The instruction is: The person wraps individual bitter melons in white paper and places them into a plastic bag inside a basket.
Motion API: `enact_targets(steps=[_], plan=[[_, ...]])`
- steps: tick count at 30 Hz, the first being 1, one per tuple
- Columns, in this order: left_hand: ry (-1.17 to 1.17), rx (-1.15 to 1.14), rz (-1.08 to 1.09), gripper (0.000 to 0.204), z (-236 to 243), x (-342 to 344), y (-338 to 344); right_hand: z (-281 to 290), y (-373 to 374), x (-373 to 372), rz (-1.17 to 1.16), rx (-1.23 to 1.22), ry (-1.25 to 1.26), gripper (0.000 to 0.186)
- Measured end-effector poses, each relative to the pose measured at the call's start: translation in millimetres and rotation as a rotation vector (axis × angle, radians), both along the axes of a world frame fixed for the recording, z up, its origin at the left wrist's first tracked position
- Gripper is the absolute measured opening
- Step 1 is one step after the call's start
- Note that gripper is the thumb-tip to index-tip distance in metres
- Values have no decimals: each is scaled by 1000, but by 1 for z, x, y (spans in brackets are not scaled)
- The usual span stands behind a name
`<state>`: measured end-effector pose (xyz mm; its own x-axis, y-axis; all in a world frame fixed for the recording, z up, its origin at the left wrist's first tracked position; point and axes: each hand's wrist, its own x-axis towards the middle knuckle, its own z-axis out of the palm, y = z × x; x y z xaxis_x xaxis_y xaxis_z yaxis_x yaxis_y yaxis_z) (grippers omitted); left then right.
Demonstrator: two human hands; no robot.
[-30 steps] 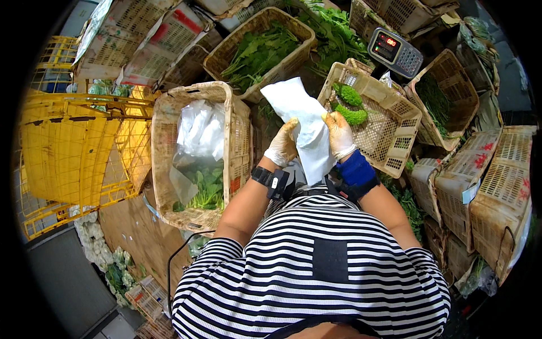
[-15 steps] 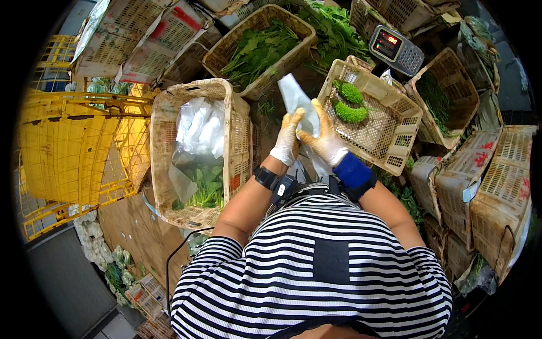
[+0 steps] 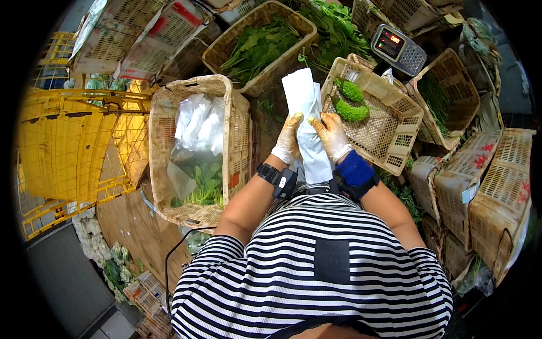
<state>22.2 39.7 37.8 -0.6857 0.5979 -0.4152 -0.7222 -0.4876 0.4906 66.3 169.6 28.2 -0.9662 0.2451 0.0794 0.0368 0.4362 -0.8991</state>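
My left hand (image 3: 288,137) and my right hand (image 3: 332,136), both in thin, yellow-stained gloves, grip a long folded white sheet (image 3: 310,155) from either side, thumbs on its front. The sheet stands lengthwise between them, in front of my striped shirt; whether anything is inside it I cannot tell. Just right of it, two green bitter melons (image 3: 349,112) lie in a shallow plastic crate (image 3: 385,150). To the left, a taller crate (image 3: 237,139) holds clear bags with white contents (image 3: 199,124) and leafy greens (image 3: 197,183).
Crates of greens (image 3: 260,47) are at the back, with a digital scale display (image 3: 399,50) at upper right. Another crate of herbs (image 3: 435,101) and stacked crates (image 3: 497,203) stand right. A yellow metal mesh cage (image 3: 73,148) and a brown board (image 3: 141,231) are left.
The white sheet has gone from spread wide to a narrower fold. My right hand reached across it half a second ago and is now back on its right side, gripping it.
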Motion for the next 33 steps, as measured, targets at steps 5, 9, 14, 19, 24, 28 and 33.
enact_targets(steps=[5, 9, 14, 19, 24, 28, 33], plan=[[413, -280, 127, 55, 13, 2, 14, 16, -18, -2, -150, -479, -58, 59], [126, -32, 92, 68, 25, 6, 20, 10, -4, -3, -69, -930, -45, 53], [-96, 129, -141, 77, 4, 5, 0, 4, -4, -2, -56, -549, -113, 42], [49, -155, 70, 39, -3, 4, 14, 25, -7, -8, -166, -223, 15, 36], [599, -384, 210, 55, 9, 4, 18, 40, -19, -9, -90, -315, 32, 63], [227, 77, 199, 53, 35, -3, 8, 46, -20, -14, -46, -848, 24, 62], [-240, 307, 69, 66, 26, 6, -20, 57, -27, -19, 147, -956, 25, 62]])
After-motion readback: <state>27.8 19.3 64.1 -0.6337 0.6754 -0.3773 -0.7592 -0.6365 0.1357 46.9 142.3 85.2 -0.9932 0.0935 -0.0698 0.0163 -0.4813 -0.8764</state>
